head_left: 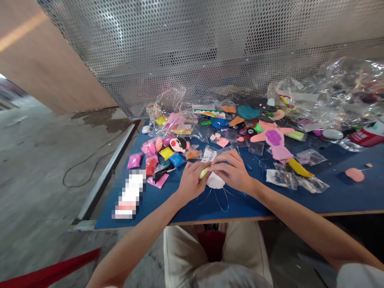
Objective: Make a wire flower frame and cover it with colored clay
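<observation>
Both my hands meet over the blue table near its front edge. My left hand is closed around a small yellow-green piece of clay. My right hand pinches the other end of that same piece, fingers pressed together. Just below the hands lies a white clay lump, with thin wires curling out from under it on the table.
Small bags of coloured clay lie left of my hands. Clay figures, one a pink and purple figure, sit behind. Crumpled clear plastic bags pile at the back right before a perforated metal panel. A pink clay blob lies right.
</observation>
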The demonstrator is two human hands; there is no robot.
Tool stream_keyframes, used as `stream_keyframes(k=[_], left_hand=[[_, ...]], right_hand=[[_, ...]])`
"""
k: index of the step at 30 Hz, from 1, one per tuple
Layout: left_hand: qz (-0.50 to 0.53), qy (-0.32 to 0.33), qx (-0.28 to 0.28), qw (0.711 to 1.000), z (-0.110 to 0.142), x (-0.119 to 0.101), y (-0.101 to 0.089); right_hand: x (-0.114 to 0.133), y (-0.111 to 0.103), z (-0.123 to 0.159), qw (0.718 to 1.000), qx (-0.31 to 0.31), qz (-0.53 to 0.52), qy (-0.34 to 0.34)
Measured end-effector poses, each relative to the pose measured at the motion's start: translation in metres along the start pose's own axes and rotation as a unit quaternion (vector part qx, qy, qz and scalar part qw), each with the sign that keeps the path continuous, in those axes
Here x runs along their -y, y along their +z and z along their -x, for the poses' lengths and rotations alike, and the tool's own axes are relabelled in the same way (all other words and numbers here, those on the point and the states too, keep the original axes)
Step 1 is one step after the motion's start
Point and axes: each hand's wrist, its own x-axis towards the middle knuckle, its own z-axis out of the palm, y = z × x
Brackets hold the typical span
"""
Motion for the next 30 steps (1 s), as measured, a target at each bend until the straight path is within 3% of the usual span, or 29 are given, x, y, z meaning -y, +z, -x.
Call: stream_keyframes(k=[30], left_hand=[[0.001, -0.013, 0.016, 1.000, 0.0009, 0.0016, 0.0039]], right_hand=[[-0.0036, 0.0002, 0.0022, 1.000, 0.007, 0.007, 0.003]])
